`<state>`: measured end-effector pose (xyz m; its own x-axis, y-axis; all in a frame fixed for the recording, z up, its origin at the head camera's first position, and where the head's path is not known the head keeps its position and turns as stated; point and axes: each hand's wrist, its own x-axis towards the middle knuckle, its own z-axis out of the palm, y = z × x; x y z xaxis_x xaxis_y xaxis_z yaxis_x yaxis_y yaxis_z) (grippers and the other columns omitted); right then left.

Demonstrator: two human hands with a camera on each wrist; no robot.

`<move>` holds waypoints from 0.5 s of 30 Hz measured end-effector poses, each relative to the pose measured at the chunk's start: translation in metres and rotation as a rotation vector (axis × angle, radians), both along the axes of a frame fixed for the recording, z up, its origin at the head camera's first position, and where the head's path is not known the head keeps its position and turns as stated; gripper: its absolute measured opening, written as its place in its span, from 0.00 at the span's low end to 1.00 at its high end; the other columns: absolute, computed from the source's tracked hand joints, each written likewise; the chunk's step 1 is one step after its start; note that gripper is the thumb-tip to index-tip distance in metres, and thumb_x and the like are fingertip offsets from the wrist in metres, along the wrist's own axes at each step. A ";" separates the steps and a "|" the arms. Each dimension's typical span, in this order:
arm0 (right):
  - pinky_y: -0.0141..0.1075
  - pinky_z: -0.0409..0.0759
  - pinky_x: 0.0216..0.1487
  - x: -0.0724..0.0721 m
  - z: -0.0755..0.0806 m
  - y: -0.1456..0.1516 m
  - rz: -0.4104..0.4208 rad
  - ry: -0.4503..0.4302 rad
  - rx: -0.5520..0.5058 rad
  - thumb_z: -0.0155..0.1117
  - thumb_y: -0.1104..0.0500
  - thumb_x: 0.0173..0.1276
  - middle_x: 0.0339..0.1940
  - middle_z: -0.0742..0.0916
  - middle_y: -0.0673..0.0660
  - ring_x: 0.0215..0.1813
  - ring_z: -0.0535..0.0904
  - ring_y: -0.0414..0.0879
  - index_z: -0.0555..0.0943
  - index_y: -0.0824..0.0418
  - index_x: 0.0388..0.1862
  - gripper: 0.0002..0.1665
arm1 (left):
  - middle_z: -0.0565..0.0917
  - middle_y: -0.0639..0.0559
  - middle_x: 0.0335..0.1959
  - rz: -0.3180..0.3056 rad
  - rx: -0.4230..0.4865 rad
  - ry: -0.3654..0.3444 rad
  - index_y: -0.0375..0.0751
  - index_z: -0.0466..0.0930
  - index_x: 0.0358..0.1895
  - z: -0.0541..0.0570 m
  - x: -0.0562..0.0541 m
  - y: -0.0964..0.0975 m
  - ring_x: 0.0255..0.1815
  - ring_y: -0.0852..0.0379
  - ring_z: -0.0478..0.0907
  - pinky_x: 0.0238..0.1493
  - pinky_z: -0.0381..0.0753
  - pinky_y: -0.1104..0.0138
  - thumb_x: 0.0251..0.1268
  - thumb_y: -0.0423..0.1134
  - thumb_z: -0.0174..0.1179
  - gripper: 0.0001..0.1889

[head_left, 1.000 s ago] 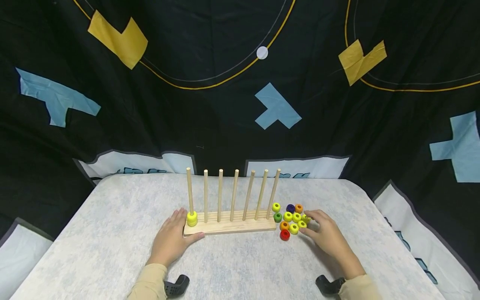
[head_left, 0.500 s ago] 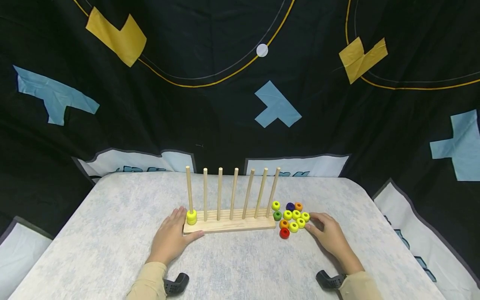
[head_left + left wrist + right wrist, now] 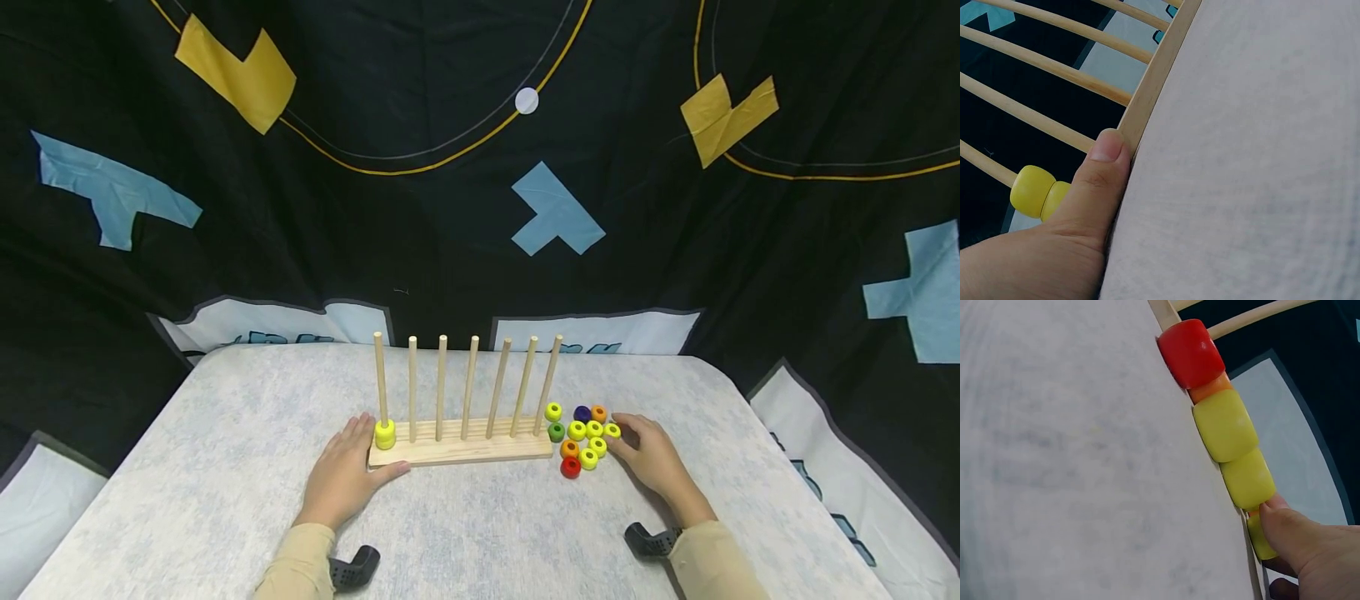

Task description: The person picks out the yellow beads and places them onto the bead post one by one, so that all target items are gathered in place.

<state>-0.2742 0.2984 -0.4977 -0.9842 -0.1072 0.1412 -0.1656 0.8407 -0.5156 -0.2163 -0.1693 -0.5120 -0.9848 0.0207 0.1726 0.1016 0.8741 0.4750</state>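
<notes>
Person's arms [image 3: 712, 554] reach forward, well apart, beige sleeves [image 3: 296, 567] ending near wrists. Left hand [image 3: 341, 475] low, fingers [image 3: 352, 435] pointing forward, close together, fairly straight; left thumb [image 3: 1094, 184] spread wide toward right, extended, nail visible. Right hand [image 3: 654, 457] angled forward and leftward, index finger and right thumb [image 3: 1291, 531] arched toward each other; whether tips pinch, cannot tell. Remaining right fingers mostly hidden.

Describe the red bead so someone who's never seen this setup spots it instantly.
On the pale tabletop lies a wooden board with seven upright pegs. Just off its right end is a loose cluster of beads. The red bead sits at the cluster's edge nearest the person, and is the only red one.
</notes>
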 end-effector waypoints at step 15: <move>0.60 0.76 0.65 -0.002 0.005 0.000 -0.051 -0.024 -0.027 0.61 0.50 0.74 0.58 0.83 0.65 0.63 0.77 0.62 0.77 0.64 0.61 0.24 | 0.59 0.35 0.78 0.004 -0.005 -0.006 0.28 0.58 0.75 0.002 0.001 0.001 0.79 0.35 0.53 0.81 0.50 0.44 0.53 0.78 0.56 0.60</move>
